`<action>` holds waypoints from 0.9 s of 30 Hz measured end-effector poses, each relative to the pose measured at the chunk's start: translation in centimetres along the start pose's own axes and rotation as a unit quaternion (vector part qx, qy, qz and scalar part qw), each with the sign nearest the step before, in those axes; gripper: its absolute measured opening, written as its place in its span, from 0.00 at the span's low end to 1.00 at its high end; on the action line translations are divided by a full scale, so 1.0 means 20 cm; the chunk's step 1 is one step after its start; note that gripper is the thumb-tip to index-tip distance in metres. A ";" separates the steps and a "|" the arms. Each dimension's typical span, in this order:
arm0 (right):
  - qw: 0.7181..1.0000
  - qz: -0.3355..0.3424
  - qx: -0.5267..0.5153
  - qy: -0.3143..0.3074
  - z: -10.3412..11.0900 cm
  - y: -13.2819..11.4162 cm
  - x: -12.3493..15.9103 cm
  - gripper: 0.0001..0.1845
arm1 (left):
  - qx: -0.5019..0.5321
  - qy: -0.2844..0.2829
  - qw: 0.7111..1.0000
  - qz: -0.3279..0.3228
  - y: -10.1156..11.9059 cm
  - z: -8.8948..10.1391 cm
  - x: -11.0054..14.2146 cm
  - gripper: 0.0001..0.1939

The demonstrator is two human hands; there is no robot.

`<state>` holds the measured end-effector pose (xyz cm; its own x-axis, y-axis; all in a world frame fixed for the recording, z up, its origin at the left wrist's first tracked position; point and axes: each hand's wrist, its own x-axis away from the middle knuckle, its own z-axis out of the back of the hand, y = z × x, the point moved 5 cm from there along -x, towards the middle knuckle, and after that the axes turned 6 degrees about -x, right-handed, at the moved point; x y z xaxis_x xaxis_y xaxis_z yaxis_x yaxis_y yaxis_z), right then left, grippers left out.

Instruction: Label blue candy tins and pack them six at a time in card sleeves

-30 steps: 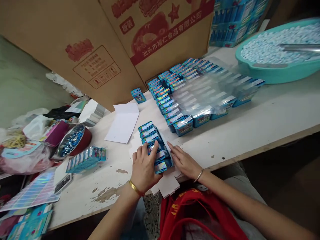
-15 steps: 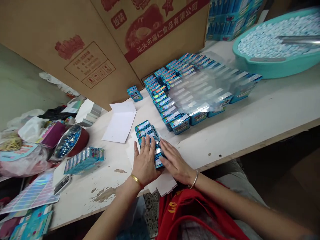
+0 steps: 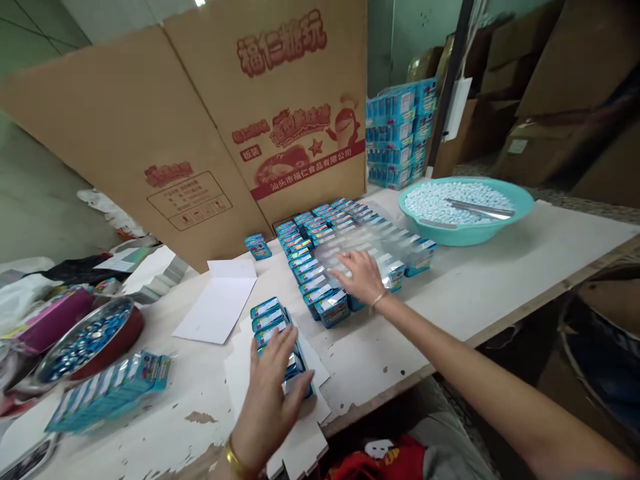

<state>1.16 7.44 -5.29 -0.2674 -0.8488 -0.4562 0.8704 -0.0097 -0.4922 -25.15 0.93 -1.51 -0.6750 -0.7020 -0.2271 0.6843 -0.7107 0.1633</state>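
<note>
Grip half-open — the left hand (image 3: 273,393) touches the blue boxes (image 3: 267,320).

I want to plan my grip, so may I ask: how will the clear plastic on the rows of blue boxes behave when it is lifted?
The clear plastic is probably light and bendable, as it looks thin enough to show the blue boxes through it. Its glossy shine suggests that it could be somewhat slippery.

Basin (image 3: 467,233) turquoise; carton (image 3: 220,120) brown, printed red; bracelet (image 3: 235,460) gold.
</note>
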 end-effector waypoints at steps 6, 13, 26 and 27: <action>0.989 -0.044 0.046 -0.137 -0.12 0.28 -0.24 0.15 | 0.118 -0.008 0.989 -0.092 0.28 -0.05 -0.07 0.24; 0.990 -0.057 0.037 -0.125 -0.14 0.26 -0.25 0.14 | 0.233 -0.112 0.966 -0.032 0.32 -0.21 -0.25 0.21; 0.990 -0.066 0.047 -0.117 -0.10 0.18 -0.34 0.15 | 0.234 -0.187 0.954 0.001 0.42 -0.19 -0.40 0.20; 0.990 -0.068 0.048 -0.110 -0.08 0.20 -0.35 0.16 | 0.231 -0.188 0.955 0.002 0.43 -0.19 -0.40 0.20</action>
<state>5.83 14.26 -5.15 -0.2964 -0.9311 -0.2128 0.8708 -0.1718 -0.4607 -12.80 0.66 -1.91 -0.7836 -0.6096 0.1201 0.5502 -0.5911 0.5898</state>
